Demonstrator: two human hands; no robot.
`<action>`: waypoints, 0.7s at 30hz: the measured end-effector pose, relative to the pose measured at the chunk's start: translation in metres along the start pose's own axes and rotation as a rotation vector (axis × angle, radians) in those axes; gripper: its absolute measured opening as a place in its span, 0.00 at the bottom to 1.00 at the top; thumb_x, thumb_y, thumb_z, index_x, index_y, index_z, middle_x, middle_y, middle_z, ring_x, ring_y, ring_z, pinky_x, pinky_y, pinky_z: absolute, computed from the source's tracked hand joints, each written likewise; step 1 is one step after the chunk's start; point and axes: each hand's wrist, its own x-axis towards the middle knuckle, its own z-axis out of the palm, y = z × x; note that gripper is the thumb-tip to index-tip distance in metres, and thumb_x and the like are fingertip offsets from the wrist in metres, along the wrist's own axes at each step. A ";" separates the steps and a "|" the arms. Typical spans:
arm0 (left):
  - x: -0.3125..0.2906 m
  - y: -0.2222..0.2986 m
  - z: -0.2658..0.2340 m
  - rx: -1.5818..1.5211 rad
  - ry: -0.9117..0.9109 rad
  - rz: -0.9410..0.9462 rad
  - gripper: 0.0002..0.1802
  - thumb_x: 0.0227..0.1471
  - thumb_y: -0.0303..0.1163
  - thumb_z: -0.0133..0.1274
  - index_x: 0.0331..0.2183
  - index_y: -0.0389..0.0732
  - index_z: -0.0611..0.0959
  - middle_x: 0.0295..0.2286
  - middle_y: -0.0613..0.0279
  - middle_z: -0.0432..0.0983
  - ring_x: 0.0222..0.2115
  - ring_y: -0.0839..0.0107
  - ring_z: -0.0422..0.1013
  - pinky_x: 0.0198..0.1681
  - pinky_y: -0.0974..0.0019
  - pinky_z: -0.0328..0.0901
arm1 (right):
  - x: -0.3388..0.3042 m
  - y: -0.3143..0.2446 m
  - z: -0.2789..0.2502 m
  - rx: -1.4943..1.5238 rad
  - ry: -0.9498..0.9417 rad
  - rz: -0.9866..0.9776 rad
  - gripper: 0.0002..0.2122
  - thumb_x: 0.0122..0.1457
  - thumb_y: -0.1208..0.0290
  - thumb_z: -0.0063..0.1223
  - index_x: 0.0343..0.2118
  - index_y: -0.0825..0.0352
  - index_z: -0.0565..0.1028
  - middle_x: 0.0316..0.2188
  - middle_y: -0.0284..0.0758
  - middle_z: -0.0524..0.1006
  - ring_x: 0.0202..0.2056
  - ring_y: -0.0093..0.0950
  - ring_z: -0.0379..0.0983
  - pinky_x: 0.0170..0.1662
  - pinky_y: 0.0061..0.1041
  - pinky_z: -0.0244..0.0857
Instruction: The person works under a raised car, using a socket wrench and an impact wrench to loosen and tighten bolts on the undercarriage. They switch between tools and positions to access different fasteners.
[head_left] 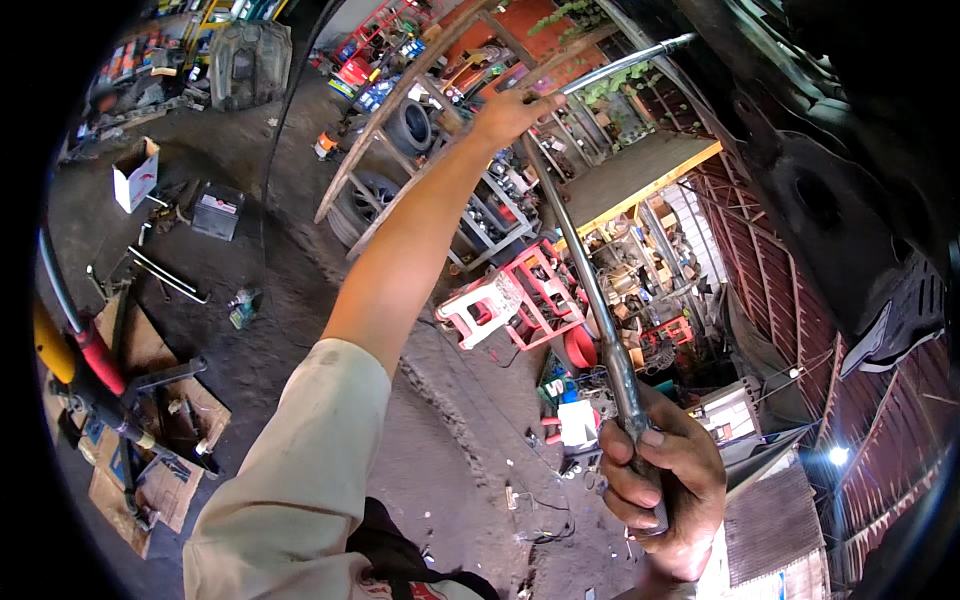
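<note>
My right hand [672, 488] is wrapped round the grip of a long chrome socket wrench handle [592, 285], low at the right. The handle slants up and left to my left hand [512, 118], which is closed at the joint where it meets a shiny extension bar [628, 64]. That bar runs up and right to the dark underside of a vehicle [800, 190]. What its far end sits on is too dark to make out. My left arm, in a beige sleeve [300, 450], is stretched up and forward.
Red and white plastic stools [485, 308] stand below the wrench. Behind are a wooden frame [355, 160] with tyres [408, 127] and a yellow-edged board [650, 185]. On the dirt floor at left lie a car battery [217, 212], a white box [135, 177] and flattened cardboard [170, 490].
</note>
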 end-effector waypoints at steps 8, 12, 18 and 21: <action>-0.028 -0.022 0.014 -0.137 0.156 0.163 0.27 0.61 0.50 0.38 0.48 0.39 0.75 0.35 0.40 0.76 0.41 0.46 0.71 0.44 0.54 0.63 | 0.001 0.026 0.044 0.319 -0.145 -0.112 0.11 0.61 0.75 0.39 0.41 0.80 0.64 0.30 0.39 0.66 0.19 0.17 0.58 0.16 0.15 0.56; -0.039 -0.028 0.003 0.080 0.271 0.305 0.17 0.54 0.35 0.46 0.44 0.37 0.74 0.32 0.41 0.75 0.38 0.42 0.71 0.40 0.49 0.64 | 0.014 0.042 0.071 0.476 -0.222 -0.242 0.06 0.60 0.78 0.39 0.35 0.75 0.67 0.26 0.38 0.66 0.22 0.23 0.61 0.18 0.22 0.55; -0.054 -0.006 0.014 0.230 0.050 0.297 0.25 0.46 0.31 0.54 0.48 0.35 0.72 0.39 0.38 0.74 0.44 0.44 0.70 0.46 0.50 0.65 | 0.037 0.053 0.119 -0.015 -0.172 -0.748 0.05 0.57 0.70 0.46 0.30 0.67 0.67 0.26 0.35 0.68 0.23 0.27 0.67 0.20 0.27 0.55; -0.057 0.001 -0.010 0.109 0.140 0.295 0.20 0.48 0.39 0.51 0.41 0.36 0.77 0.31 0.44 0.76 0.36 0.49 0.73 0.41 0.54 0.66 | 0.047 0.047 0.169 0.300 -0.368 -0.570 0.10 0.59 0.64 0.46 0.27 0.64 0.65 0.23 0.35 0.69 0.16 0.30 0.67 0.20 0.32 0.54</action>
